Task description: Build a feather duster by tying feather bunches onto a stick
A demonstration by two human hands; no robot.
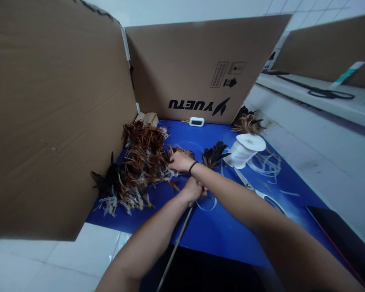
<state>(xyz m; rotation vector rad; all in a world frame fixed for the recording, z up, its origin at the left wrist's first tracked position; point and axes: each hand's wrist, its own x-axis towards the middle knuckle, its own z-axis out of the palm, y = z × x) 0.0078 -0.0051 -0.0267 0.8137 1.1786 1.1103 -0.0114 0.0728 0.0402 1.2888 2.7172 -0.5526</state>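
Observation:
My left hand [192,190] is closed around a thin stick [177,245], which slants down toward me past the table's front edge. A tuft of black and brown feathers [213,155] lies in line with the stick, beyond my right wrist; whether they join is hidden. My right arm crosses over the left hand. With fingers bent together, my right hand [180,162] pinches at the edge of a pile of brown feathers [146,156]; its fingertips are partly hidden. Darker feathers with whitish quill ends [112,184] lie at the pile's near left.
A white ribbon spool [245,148] stands at right, loose ribbon [267,166] beside it. Scissors [255,190] lie nearer me. Cardboard panels [182,61] wall the blue table [231,231] at left and back. A small white display [196,121] and more feathers [248,122] sit at the back.

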